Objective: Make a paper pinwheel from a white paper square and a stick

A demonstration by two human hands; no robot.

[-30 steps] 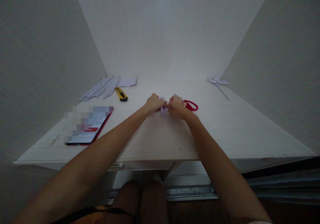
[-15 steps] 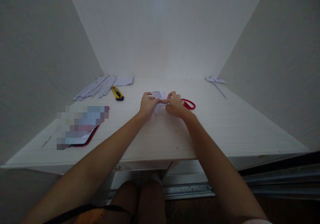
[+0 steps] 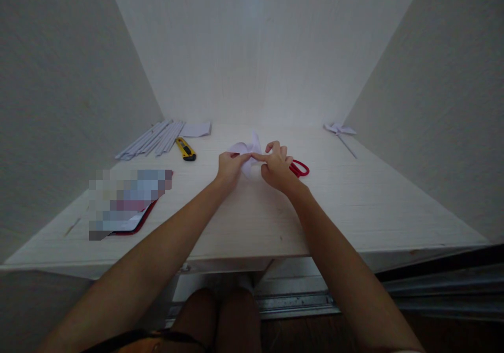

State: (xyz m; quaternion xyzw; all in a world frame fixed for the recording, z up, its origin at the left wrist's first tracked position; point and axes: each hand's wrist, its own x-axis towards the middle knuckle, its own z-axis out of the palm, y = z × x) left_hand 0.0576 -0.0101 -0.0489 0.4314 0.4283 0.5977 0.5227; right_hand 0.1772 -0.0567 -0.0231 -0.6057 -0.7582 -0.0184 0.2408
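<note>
A white paper pinwheel (image 3: pixel 256 142) stands at the middle of the table, its curved blades showing above and below my fingertips. My left hand (image 3: pixel 230 169) is closed on it, thumb stretched to its centre. My right hand (image 3: pixel 277 166) has its index finger extended onto the same centre, with the thumb and other fingers apart. Red-handled scissors (image 3: pixel 301 168) lie just beside my right hand, which hides their blades.
White paper sticks (image 3: pixel 151 140) lie at the back left, near a folded paper piece (image 3: pixel 197 128) and a yellow box cutter (image 3: pixel 186 149). A red-edged phone or tablet (image 3: pixel 144 220), partly blurred, lies front left. Another paper pinwheel (image 3: pixel 339 129) on a stick is at the back right.
The pinwheel's blades now stand up and curl more visibly around the centre. My right fingers have spread apart, and my left thumb has straightened toward the middle.
</note>
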